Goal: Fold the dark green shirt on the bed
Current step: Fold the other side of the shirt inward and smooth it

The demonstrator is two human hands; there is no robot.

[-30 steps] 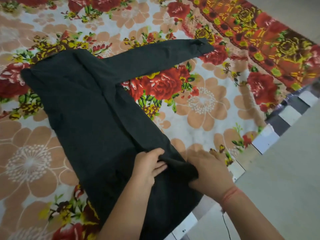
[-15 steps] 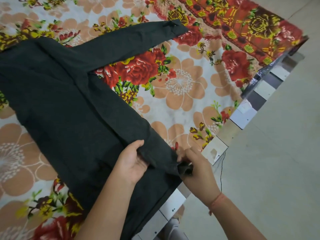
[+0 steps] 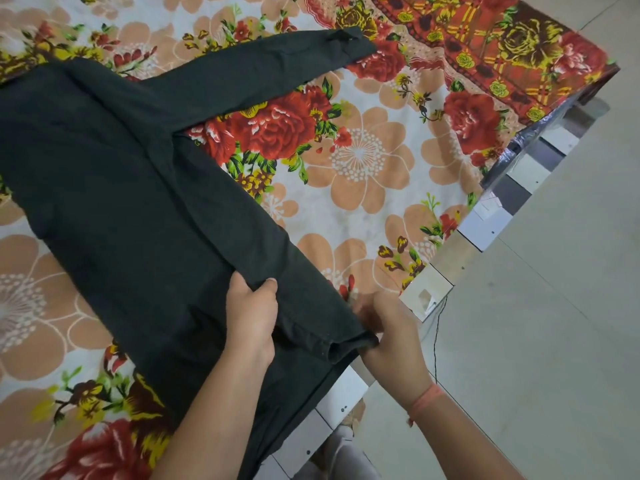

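Note:
The dark green shirt (image 3: 114, 188) lies spread on the flowered bedsheet (image 3: 360, 161), its body running from the upper left down to the near bed edge. One long sleeve (image 3: 263, 60) stretches out flat toward the upper right. A folded strip runs along the shirt's right side to the hem. My left hand (image 3: 251, 317) pinches that fold between thumb and fingers. My right hand (image 3: 391, 334) grips the hem corner at the bed's edge, its fingertips blurred and partly tucked under the cloth.
The bed's edge (image 3: 429, 289) with white and dark panels runs diagonally from lower middle to upper right. Pale floor tiles (image 3: 536, 323) lie to the right. A thin dark cord (image 3: 437, 341) hangs by the edge. A red patterned border (image 3: 485, 39) covers the far corner.
The view has shifted left and closer across the frames. My two hands have moved apart along the hem, the right one pulling the corner out toward the bed's edge and flattening the fold.

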